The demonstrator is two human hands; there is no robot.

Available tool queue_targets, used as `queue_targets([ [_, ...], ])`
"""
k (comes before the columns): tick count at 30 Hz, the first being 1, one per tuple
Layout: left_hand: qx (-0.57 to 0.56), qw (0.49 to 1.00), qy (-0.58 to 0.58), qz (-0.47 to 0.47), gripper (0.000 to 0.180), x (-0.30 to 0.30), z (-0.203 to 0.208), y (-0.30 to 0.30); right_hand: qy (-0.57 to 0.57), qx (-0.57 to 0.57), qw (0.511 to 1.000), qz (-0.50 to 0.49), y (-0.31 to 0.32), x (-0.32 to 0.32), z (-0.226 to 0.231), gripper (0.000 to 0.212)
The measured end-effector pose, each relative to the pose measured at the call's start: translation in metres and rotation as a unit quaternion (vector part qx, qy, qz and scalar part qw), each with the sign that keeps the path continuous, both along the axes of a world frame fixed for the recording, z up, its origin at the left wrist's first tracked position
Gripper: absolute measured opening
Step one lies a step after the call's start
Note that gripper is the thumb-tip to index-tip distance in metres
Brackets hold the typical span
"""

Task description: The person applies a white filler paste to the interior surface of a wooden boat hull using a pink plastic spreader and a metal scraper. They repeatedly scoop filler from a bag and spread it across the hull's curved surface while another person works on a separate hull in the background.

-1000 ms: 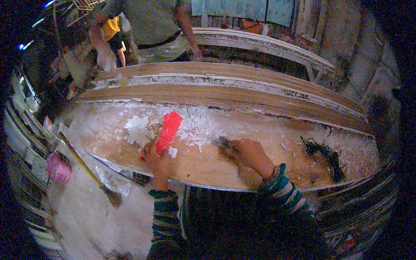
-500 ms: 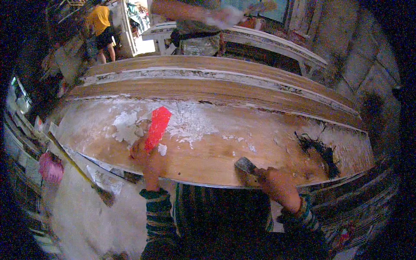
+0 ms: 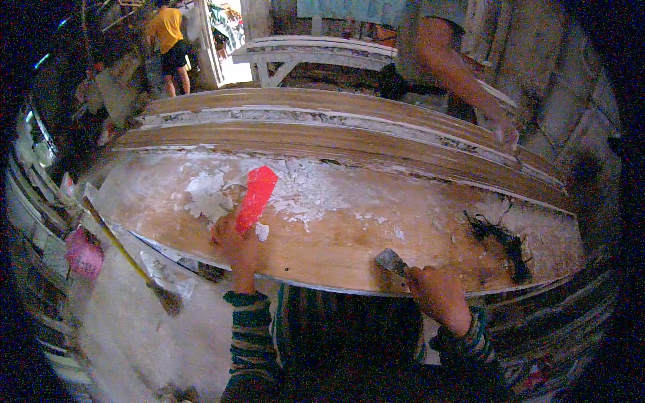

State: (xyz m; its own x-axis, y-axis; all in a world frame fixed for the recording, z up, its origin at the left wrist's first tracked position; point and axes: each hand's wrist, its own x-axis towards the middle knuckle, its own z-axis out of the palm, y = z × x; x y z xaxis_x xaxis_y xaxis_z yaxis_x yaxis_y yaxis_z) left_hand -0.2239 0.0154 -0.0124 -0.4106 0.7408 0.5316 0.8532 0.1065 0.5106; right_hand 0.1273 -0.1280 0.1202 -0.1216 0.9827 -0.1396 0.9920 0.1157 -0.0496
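A long wooden panel (image 3: 322,252) lies in front of me, its surface patched with flaking white coating (image 3: 312,195). My left hand (image 3: 236,245) rests over its left part, fingers closed round the lower end of a flat, bright red strip (image 3: 256,198) with an angled tip. White flakes lie on both sides of that strip. Near the front edge, right of the middle, my right hand (image 3: 440,295) grips a putty knife (image 3: 392,262). Its broad grey blade points to the upper left, over bare wood. Whether the blade touches the wood, I cannot tell.
A dark stringy bundle (image 3: 500,242) lies on the panel's right end. Beyond run long wooden boards (image 3: 302,138) with white-smeared edges. A co-worker's arm (image 3: 463,77) reaches down at the far right. A long-handled brush (image 3: 127,255) and pink container (image 3: 85,254) are at left; another person (image 3: 171,43) stands behind.
The co-worker has moved to the right and now reaches down to the far boards. The view has shifted slightly. Both my hands keep their holds, almost in the same places over the panel.
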Motion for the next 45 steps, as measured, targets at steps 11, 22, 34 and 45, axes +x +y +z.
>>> queue_targets([
  [11, 0.043, 0.996, -0.017, -0.073, 0.053, -0.01, -0.006, 0.004, 0.043, 0.072, 0.996, 0.023, 0.088, -0.03, -0.026, 0.023],
  [22, 0.031, 0.994, -0.077, -0.077, 0.057, 0.002, 0.013, -0.005, 0.046, 0.062, 0.996, 0.045, 0.094, -0.037, -0.01, 0.026],
  [34, 0.024, 0.994, -0.07, -0.075, 0.058, 0.002, 0.017, -0.008, 0.058, 0.153, 0.984, 0.064, 0.142, -0.063, -0.033, 0.028],
  [45, 0.071, 0.993, -0.058, -0.071, 0.057, 0.002, 0.011, -0.005, 0.037, 0.099, 0.993, 0.052, 0.099, -0.041, -0.015, 0.022],
])
